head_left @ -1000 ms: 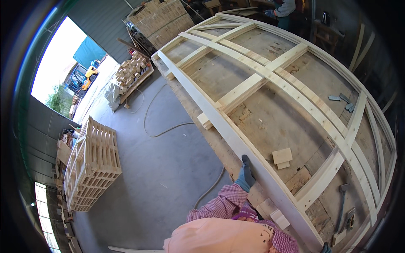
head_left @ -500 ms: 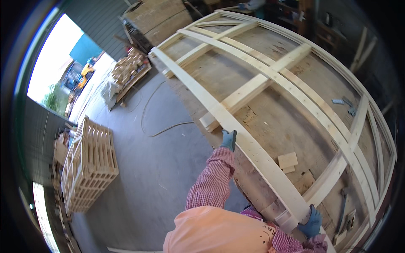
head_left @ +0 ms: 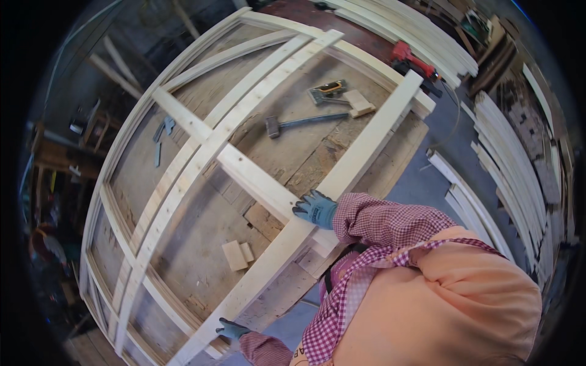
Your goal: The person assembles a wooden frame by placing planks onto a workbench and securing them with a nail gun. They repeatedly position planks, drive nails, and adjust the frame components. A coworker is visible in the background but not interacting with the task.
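A long pale wooden board (head_left: 268, 262) lies along the near edge of a large curved timber frame (head_left: 210, 146). My right hand (head_left: 315, 209), in a blue-grey glove, grips this board where a crosspiece (head_left: 259, 182) meets it, fingers over the top face. Farther down the same board, my left hand (head_left: 232, 329) holds its near edge, also gloved; its underside fingers are hidden. Inside the frame lie a hammer (head_left: 305, 121), a staple-gun-like tool (head_left: 328, 91) and small wood blocks (head_left: 234, 255).
A red power tool (head_left: 412, 61) sits at the frame's far right corner. Stacked white strips (head_left: 513, 177) run along the floor on the right, with loose strips (head_left: 467, 198) nearer me. Grey metal pieces (head_left: 162, 137) lie at the frame's left.
My view has swung to the right, bringing the red tool and stacked strips into sight. My right hand now rests at the crosspiece joint; both hands are still on the board.
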The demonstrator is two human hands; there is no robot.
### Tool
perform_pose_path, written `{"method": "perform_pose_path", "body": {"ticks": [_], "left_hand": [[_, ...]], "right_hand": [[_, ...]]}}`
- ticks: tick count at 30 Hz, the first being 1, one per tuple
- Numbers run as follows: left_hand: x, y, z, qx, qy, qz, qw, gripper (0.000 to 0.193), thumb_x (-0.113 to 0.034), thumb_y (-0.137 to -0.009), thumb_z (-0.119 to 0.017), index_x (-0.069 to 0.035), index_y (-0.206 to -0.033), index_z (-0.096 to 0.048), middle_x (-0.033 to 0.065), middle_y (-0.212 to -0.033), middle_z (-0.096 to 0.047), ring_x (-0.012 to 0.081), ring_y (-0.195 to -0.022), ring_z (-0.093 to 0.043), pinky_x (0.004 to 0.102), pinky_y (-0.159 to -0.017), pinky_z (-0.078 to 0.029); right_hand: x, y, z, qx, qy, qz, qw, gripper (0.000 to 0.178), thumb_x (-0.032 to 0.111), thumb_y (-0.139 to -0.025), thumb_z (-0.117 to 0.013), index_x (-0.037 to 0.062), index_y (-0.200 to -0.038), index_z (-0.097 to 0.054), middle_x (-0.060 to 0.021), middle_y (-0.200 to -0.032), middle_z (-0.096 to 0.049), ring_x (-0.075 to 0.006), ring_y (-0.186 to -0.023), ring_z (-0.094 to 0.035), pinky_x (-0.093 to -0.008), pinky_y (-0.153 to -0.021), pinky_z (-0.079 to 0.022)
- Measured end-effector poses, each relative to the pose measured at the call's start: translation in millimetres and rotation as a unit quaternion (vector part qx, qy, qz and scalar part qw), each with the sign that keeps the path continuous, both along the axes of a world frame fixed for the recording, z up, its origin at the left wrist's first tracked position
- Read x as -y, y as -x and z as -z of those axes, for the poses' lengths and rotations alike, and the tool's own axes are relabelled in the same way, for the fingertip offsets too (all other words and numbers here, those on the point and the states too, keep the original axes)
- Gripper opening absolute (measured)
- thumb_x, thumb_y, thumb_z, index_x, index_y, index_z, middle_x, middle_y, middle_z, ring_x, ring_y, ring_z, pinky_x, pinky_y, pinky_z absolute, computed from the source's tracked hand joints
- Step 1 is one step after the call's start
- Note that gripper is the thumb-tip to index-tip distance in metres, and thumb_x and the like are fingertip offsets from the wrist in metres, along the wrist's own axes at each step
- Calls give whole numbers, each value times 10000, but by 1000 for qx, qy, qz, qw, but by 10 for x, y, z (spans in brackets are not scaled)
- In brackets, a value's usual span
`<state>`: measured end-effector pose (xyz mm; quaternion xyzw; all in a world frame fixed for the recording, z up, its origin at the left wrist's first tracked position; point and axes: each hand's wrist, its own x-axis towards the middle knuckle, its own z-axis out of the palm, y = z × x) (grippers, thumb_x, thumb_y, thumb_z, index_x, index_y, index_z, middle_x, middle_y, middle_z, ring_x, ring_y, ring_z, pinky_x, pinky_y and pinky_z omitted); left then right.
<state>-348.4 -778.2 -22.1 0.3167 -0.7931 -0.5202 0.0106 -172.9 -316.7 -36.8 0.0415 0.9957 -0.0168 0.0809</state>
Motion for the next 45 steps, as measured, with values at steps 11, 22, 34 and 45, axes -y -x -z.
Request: {"method": "perform_pose_path", "body": {"ticks": [11,22,34,45], "left_hand": [[-3671,-1751,-735,-259,123,622,729,694,-142,-829,-657,40,-1392,-294,221,-1438,-315,359,-1332,-297,409,-1104,-233],[-7332,-2937,-307,-313,317,750,490,1090,-470,-616,-790,14,-1419,-233,259,-1381,-355,401,-1275,-348,472,-1063,-277],[-7334,-2847,-91,-150,365,765,509,952,-473,-584,-809,-31,-1312,-385,176,-1135,-510,354,-1063,-492,436,-912,-405],[-7729,-3081,-223,-200,333,793,469,980,-476,-627,-752,32,-1350,-328,206,-1388,-364,368,-1264,-354,462,-1044,-282]], "right_hand": [[-1302,-1955,-413,-221,215,265,914,605,338,-716,-677,113,-1252,-507,-120,-1241,-509,-300,-1148,-471,-452,-1001,-345],[-3943,-4217,-179,-214,180,603,747,778,274,-689,-735,90,-1357,-380,-158,-1358,-416,-328,-1259,-389,-388,-1046,-340],[-4856,-3880,47,-141,292,598,733,939,325,-609,-784,112,-1392,-310,-160,-1390,-357,-349,-1265,-364,-415,-1069,-323],[-4785,-3783,39,-152,245,609,739,903,307,-595,-775,84,-1355,-341,-149,-1324,-412,-343,-1220,-394,-399,-1051,-331]]}}
